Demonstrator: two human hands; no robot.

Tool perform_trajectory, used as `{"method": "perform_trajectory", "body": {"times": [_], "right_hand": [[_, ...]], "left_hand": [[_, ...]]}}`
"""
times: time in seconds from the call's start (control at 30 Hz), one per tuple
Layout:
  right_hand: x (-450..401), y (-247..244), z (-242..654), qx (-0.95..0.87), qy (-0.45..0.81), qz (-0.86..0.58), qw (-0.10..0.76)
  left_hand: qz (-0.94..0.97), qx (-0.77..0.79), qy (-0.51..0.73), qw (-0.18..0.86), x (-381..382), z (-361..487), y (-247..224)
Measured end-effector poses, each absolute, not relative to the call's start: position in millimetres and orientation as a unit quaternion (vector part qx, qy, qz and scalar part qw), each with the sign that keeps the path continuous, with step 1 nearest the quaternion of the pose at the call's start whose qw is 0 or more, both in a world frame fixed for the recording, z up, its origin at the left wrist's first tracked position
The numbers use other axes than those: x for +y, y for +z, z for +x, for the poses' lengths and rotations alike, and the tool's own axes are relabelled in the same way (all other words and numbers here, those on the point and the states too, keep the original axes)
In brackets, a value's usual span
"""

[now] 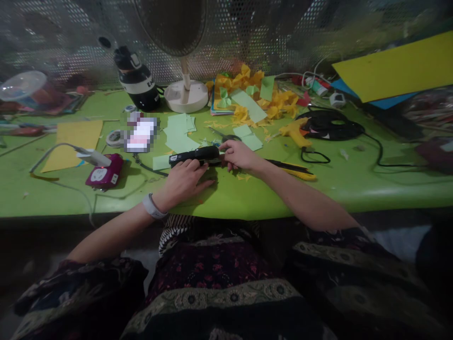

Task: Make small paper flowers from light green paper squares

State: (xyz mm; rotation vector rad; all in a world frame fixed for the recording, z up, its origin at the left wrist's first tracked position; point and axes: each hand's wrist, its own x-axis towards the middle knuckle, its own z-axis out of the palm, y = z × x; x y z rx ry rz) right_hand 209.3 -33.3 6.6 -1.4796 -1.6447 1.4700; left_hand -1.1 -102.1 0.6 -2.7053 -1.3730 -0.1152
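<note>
A black stapler (194, 155) lies sideways on the green tabletop in front of me. My left hand (186, 179) grips its near side, with the fingers curled over the lower edge and the thumb stretched to the right. At the stapler's right end, my right hand (239, 155) has its fingers bent and drawn together. What sits between those fingertips is too small and dark to make out. Under the stapler's left end a strip of pale green paper (161, 163) sticks out. Just behind the right hand are dark-handled scissors (230, 138), partly covered.
Cut green papers (179, 132) and orange paper flowers (283, 105) lie farther back. A yellow glue gun (296, 133) and a yellow-black cutter (293, 170) are at right. At left are a purple power adapter (105, 174), a tape roll (115, 138) and a bottle (138, 80).
</note>
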Motion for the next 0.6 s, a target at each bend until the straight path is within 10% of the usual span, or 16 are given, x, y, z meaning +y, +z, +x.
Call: {"method": "perform_trajectory", "body": {"times": [0.33, 0.6], "right_hand": [[-32, 10, 210, -0.597, 0.54, -0.538, 0.252], [-32, 11, 208, -0.595, 0.534, -0.55, 0.244]], "left_hand": [[-0.832, -0.509, -0.222, -0.012, -57, 1, 55], [-0.799, -0.569, -0.144, -0.13, 6, 42, 37]]}}
